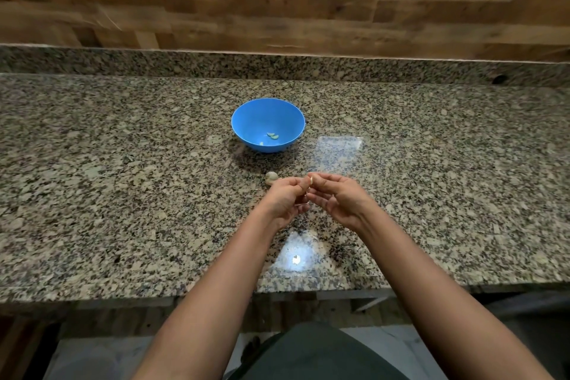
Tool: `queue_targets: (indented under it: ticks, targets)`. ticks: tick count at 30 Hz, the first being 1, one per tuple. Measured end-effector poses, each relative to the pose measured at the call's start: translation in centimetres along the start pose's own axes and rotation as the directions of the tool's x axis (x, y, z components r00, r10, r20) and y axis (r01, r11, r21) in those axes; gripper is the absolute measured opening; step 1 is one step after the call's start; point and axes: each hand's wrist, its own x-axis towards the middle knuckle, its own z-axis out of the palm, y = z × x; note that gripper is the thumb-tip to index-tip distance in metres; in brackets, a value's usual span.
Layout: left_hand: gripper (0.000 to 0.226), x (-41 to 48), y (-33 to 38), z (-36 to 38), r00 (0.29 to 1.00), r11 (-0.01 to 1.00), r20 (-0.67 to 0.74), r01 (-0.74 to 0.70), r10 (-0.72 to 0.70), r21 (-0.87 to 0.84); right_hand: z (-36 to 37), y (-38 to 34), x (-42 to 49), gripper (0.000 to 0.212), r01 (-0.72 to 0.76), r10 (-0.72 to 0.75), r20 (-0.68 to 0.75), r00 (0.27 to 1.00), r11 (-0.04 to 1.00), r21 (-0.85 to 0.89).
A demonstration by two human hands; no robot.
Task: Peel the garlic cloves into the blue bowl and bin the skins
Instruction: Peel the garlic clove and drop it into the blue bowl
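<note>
Garlic clove above the table, short of the blue bowl.
Left hand and right hand pinch it in curled grips, clove mostly hidden; a slippery pull could drop it or scatter skin.

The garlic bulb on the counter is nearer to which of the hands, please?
Left. The left hand is just beside the garlic bulb; the right hand is farther right.

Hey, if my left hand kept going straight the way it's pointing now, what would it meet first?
Your left hand angles forward and rightward, so it meets your right hand first; their fingertips seem to pinch a small pale piece, probably garlic, between them.
</note>
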Motion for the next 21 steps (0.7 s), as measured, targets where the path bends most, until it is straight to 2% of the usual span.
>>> queue_targets:
  ticks: [7,10,12,14,17,21]
  targets:
    - [0.023,0.5,-0.5,1.2,0.996,0.992,-0.040,-0.070,0.075,0.109,0.2,0.1,0.2,0.010,0.093,-0.093,-0.014,0.996,0.995,-0.034]
    - [0.020,0.9,-0.7,0.8,0.986,0.990,-0.148,-0.055,0.073,0.127,-0.1,0.1,0.2,0.011,0.110,-0.110,-0.006,0.994,0.993,-0.044]
    - [0.018,1.3,-1.2,-0.1,0.972,0.976,-0.217,-0.043,0.090,0.213,-0.6,0.1,0.2,0.014,0.103,-0.102,0.016,0.995,0.993,-0.062]
    - [0.014,1.4,-1.7,-0.8,0.974,0.956,-0.203,-0.040,0.102,0.291,-1.0,0.2,0.3,0.018,0.096,-0.094,0.029,0.995,0.991,-0.088]
    - [0.015,1.1,-1.9,-1.1,0.979,0.949,-0.181,-0.034,0.094,0.312,-1.2,0.7,0.3,0.024,0.109,-0.104,0.043,0.994,0.984,-0.142]
    - [0.015,0.5,-1.2,-0.8,0.967,0.955,-0.165,-0.150,0.196,0.257,-1.4,1.3,0.5,0.016,0.175,-0.173,0.033,0.984,0.945,-0.276]
